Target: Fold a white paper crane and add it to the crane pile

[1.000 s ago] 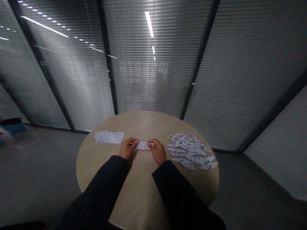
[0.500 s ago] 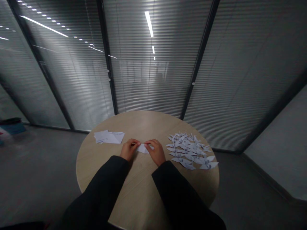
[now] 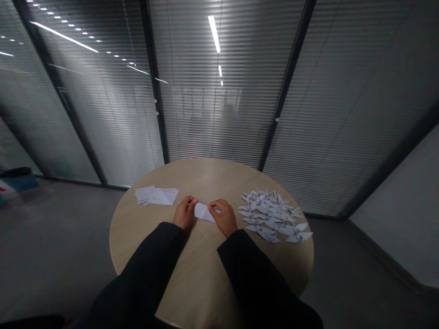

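Observation:
A small folded piece of white paper (image 3: 203,212) is held between my two hands over the middle of the round table. My left hand (image 3: 184,213) pinches its left end between thumb and fingers. At the right end, my right hand (image 3: 223,216) pinches the paper and hides part of that side. Beyond my left hand lies a loose stack of white paper sheets (image 3: 161,196). To the right of my right hand spreads a group of folded paper cranes (image 3: 270,214), set close together in rough rows.
The round wooden table (image 3: 212,171) stands close to a glass partition with blinds (image 3: 216,132). A blue bin with a dark rim (image 3: 19,179) is on the floor at the far left. A pale wall (image 3: 408,219) rises at the right.
My hands have moved slightly apart along the paper's edges, the left one toward the left. More of the white paper shows between them.

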Demonstrator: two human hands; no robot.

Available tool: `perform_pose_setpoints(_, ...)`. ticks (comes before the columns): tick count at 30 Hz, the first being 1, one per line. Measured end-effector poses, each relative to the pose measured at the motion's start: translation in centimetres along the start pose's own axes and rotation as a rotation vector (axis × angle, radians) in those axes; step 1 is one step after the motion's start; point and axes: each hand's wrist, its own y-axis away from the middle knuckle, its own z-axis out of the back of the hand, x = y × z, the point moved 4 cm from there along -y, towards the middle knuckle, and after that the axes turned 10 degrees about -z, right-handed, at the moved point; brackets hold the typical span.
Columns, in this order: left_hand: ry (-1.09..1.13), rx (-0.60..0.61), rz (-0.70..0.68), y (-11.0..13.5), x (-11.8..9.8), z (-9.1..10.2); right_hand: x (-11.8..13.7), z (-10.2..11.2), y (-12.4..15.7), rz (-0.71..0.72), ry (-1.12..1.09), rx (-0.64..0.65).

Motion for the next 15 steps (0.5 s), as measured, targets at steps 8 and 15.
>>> perform_pose_setpoints(8, -0.040, -0.168, 0.037, -0.2, 0.6, 1.0, -0.4, 0.2, -0.2, -0.053, -0.010, -0.030)
perform_pose_setpoints(15, -0.055, -0.339, 0.051, -0.5, 1.9, 2.6, -1.5, 0.6, -0.4, -0.114, 0.001, -0.101)
